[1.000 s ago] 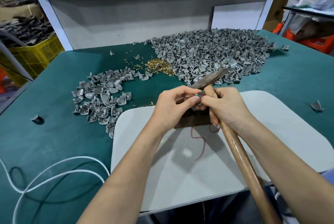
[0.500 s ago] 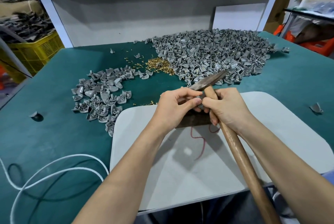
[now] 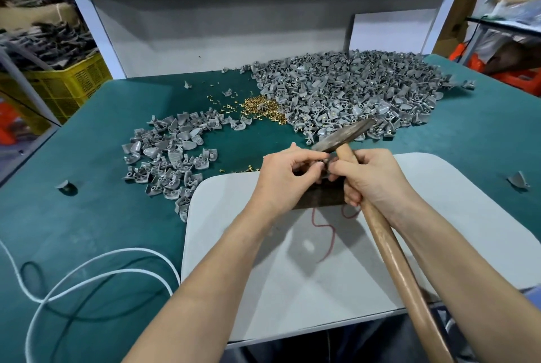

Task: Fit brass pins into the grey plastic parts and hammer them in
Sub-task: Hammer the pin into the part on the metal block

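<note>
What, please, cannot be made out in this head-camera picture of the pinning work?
1. Head view: the grey part, nearly covered by the left hand and right hand, so pin seating is unclear.
2. Head view: the hammer handle's end, cut off by the bottom edge.
3. Head view: the dark block, mostly under both hands.

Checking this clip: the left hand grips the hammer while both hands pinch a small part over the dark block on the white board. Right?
Not quite. The head view shows the hammer gripped by the right hand, not the left hand. The rest holds: both hands pinch a small part over the dark block on the white board.
</note>
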Motion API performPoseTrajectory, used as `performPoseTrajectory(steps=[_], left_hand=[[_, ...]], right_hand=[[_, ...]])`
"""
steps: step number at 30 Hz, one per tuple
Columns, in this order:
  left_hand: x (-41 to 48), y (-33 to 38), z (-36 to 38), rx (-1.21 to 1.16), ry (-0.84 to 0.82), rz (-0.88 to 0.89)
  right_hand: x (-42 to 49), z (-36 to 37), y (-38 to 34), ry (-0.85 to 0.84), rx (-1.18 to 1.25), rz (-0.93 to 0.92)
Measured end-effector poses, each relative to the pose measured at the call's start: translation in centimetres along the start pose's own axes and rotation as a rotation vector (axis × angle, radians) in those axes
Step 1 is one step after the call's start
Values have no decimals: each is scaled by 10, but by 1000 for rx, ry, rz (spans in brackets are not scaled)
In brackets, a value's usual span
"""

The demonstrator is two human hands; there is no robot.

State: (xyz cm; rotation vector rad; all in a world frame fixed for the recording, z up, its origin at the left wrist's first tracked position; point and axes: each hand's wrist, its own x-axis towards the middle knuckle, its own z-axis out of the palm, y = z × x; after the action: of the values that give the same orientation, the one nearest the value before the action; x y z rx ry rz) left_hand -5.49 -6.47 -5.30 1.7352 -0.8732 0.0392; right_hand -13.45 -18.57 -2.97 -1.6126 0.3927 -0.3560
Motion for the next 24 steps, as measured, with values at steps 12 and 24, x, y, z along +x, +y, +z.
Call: performPoseTrajectory(steps=[12,24], left_hand=[[-5,10,8,272,101,5],[-7,16,13,249,92,17]], right_hand=[[1,0,1,4,-105,59],[2,0,1,-9,-166,-7]])
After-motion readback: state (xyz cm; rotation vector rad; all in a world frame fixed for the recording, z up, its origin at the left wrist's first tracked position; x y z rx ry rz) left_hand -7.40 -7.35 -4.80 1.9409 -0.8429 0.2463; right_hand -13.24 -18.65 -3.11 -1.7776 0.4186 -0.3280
